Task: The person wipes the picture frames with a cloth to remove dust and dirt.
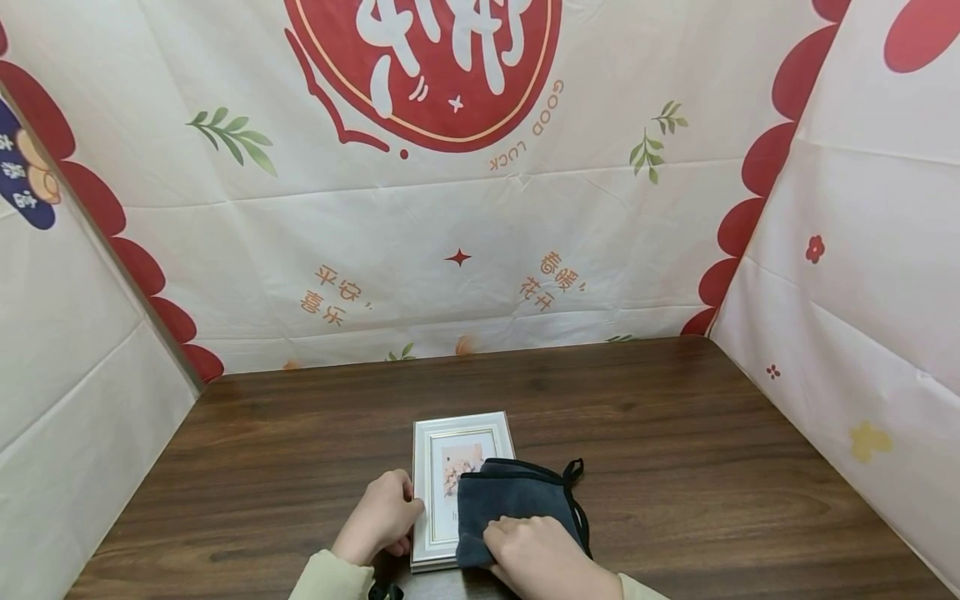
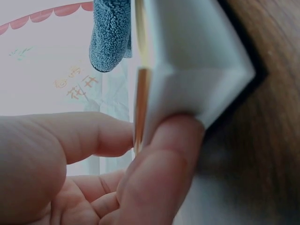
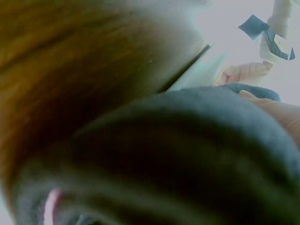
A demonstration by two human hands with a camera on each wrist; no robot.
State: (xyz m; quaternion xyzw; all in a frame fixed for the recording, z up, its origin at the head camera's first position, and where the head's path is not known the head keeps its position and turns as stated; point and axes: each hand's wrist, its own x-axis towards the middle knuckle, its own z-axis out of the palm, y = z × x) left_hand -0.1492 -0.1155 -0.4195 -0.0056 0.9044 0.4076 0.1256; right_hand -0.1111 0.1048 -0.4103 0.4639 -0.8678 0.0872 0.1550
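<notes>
A white picture frame (image 1: 424, 517) with a thin gold inner line and a pink flower print lies face up on the table. My left hand (image 1: 384, 515) pinches its left edge; in the left wrist view the thumb is on the face side and a finger presses the white side wall (image 2: 201, 89). A dark blue-grey towel (image 1: 517, 493) with black edging and a hanging loop covers the frame's right part. My right hand (image 1: 551, 557) grips the towel near its lower edge. In the right wrist view the towel (image 3: 197, 150) fills most of the picture and hides much of that hand.
The dark wood table (image 1: 675, 433) runs back to a white printed cloth (image 1: 420, 217) hung behind it. Similar cloth panels (image 1: 847, 333) close the left and right sides. A small black object (image 1: 386, 592) shows by the left wrist at the bottom edge.
</notes>
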